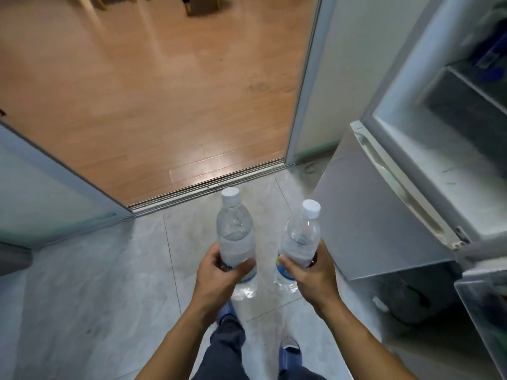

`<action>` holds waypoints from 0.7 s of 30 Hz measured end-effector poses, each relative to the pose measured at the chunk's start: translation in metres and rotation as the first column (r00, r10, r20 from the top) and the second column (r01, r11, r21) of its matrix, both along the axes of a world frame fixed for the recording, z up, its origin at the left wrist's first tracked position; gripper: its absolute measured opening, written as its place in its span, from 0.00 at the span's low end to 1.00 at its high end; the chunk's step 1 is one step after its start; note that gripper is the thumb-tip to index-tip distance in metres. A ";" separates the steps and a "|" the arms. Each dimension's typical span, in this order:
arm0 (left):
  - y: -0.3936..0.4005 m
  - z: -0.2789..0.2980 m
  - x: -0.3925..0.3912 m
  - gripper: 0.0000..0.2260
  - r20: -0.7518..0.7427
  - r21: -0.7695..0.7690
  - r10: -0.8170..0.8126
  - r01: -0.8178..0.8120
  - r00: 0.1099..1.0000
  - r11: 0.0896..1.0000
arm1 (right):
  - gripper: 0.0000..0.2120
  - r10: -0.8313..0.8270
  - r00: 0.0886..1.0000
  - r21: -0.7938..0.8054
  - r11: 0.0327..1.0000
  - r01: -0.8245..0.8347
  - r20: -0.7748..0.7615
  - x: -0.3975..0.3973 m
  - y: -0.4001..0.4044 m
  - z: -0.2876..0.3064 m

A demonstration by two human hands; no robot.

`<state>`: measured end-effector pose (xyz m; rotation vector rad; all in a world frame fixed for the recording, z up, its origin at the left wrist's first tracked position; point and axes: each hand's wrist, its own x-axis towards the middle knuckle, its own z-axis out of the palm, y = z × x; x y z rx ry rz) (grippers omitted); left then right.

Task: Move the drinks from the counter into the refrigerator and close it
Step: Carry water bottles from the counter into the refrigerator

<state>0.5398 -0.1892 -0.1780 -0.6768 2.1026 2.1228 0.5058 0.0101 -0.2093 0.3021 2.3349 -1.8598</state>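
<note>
— Drinks are seen as two clear water bottles with white caps, one carried in each hand. The left bottle (236, 237) is gripped round its lower body by the left hand (219, 272), fingers and thumb curled about it; the right bottle (300, 242) is held the same way by the right hand (310, 272).

— Where are they carried, relative to the refrigerator?

— Both are held upright over the grey tiled floor (96, 283), side by side but apart, with the refrigerator (439, 149) just to the right. Its door (378, 223) is swung open, and shelves can be made out inside, though blurred.

— How much of the task can be judged done?

— The two bottles are off the counter, and the door is already opened. Nothing is yet placed inside from this pair.

— And what is left?

— Both bottles are still to be set on a shelf or in the door, and the door is to be shut. The counter is not in view, so whether more drinks are waiting there cannot be told. What is already stored inside is too blurred to be named.
</note>
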 end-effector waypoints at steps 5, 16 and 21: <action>-0.040 -0.002 -0.068 0.22 0.002 0.008 -0.193 0.193 0.981 0.981 | 0.27 -0.126 0.992 0.005 0.992 0.126 0.004 -0.037 -0.036 0.005; -0.019 0.000 -0.189 0.21 -0.041 0.005 -0.542 0.542 0.840 0.840 | 0.27 -0.506 0.861 0.017 0.863 0.506 0.050 -0.083 -0.039 0.012; 0.035 0.007 -0.243 0.21 -0.078 -0.034 -0.660 0.659 0.747 0.751 | 0.26 -0.620 0.784 0.013 0.785 0.620 0.040 -0.112 -0.002 0.020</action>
